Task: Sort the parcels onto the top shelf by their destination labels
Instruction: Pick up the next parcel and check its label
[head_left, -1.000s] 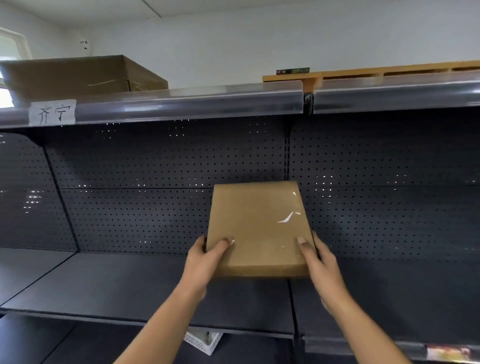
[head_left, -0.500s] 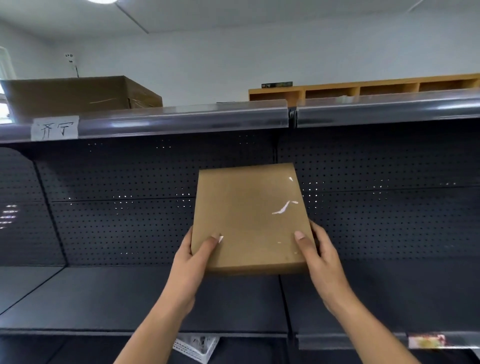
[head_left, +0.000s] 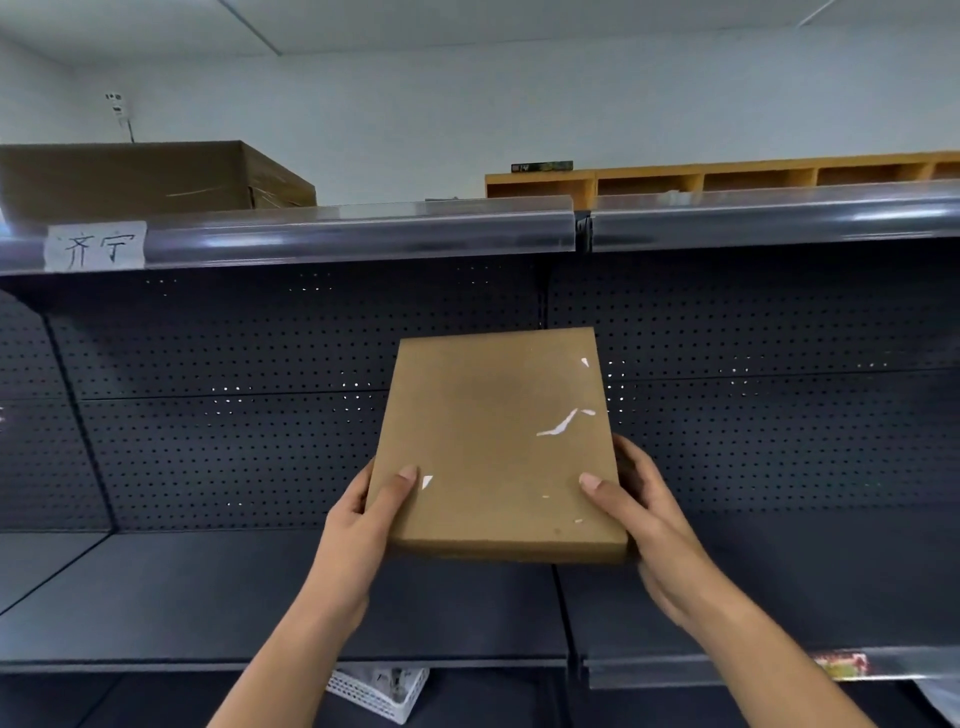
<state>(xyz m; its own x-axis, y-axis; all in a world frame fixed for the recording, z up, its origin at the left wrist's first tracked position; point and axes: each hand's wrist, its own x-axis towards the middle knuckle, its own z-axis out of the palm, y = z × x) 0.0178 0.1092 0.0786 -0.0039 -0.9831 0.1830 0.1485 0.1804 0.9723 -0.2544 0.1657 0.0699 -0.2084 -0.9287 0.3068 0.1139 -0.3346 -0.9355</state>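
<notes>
1. Since a second ago the flat brown parcel (head_left: 498, 447) sits higher against the perforated back panel (head_left: 234, 405), and more of the wall above the top shelf (head_left: 363, 231) shows.
2. Parcel: centre frame, held in the air, tilted with its broad face toward the camera, below the top shelf edge and above the middle shelf (head_left: 208, 597). Scraps of white tape on its face.
3. Left hand (head_left: 363, 525) grips the lower left corner, thumb on the face, fingers behind.
4. Right hand (head_left: 641, 519) clamps the lower right edge the same way.
5. Upper left: a large cardboard box (head_left: 145, 176) stands on the top shelf, closed, contents unseen, above a handwritten paper label (head_left: 96, 245).
6. Upper right: wooden cubbies (head_left: 727, 176), interiors too dim to tell.
7. Bottom centre: white mesh basket (head_left: 379, 691) under the middle shelf, contents unclear.
</notes>
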